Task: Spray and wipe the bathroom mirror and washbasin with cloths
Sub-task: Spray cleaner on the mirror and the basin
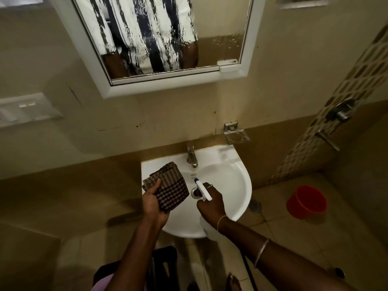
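Cloth (168,186), checked and folded, was pinched in the left hand (154,203) above the washbasin (235,171); being soft and limp, it was judged best gripped as a wad. A spray bottle (202,191) was clasped by the right hand (211,204) around its neck, nozzle aimed into the bowl; light plastic, perhaps slippery when wet. Its contents could not be seen. The basin looked empty. A red bucket (306,201) stood on the floor, nothing visible inside. The mirror (168,34) hung above.

Checked brown cloth (168,185) folded over white washbasin (237,185), white spray bottle (202,191) above drain, wet white-framed mirror (168,34) above
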`<action>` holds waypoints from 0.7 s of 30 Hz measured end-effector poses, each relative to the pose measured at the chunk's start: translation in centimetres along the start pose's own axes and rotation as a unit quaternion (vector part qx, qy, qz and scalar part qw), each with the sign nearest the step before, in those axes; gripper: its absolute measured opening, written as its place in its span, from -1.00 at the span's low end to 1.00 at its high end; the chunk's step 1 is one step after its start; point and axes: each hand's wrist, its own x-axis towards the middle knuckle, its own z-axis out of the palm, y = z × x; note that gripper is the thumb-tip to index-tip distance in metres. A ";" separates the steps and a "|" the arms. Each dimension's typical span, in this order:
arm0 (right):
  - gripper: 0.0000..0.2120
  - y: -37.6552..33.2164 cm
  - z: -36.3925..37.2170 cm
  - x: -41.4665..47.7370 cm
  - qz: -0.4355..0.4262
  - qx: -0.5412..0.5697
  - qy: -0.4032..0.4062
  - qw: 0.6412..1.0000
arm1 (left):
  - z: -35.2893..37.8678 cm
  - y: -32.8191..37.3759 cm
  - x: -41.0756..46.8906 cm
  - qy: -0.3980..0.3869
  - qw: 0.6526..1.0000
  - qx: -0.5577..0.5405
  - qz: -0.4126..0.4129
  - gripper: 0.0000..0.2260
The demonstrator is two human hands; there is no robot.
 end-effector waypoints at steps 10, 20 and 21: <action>-0.69 -1.8 -3.3 2.1 -0.021 0.058 0.024 0.998 | 2.6 -1.3 0.1 -0.004 1.000 0.011 -0.013 -0.75; -0.69 -5.5 -9.1 12.2 -0.058 0.098 0.118 0.987 | 6.6 -2.3 0.9 -0.034 0.999 0.012 -0.033 -0.72; -0.73 -6.2 -9.7 13.5 -0.067 0.096 0.131 0.985 | 7.0 -2.4 1.0 -0.041 0.999 0.012 -0.034 -0.73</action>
